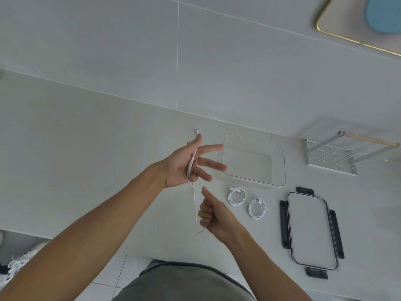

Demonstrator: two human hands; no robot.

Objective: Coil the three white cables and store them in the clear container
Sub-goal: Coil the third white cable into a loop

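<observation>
Counter [86, 170]: pale, wide bare stretch to the left of the hands, near edge just below the forearms, wall at the far side. Clear container [280, 164]: open, nothing inside as far as visible, lying just right of the left hand. Lid [310, 231]: off, flat on the counter near the front edge, right of the coils. White rack [332, 157]: beyond the container, well apart from the work. Progress, judged: two coiled cables [237, 196] [257, 209] finished, side by side between right hand and lid; third cable [196, 205] partly wound; none stored yet. Left hand [184, 166]: raised, fingers spread, cable looped around them. Right hand [213, 216]: curled, gripping the cable's hanging slack. Short, unobstructed path from coils to container.
</observation>
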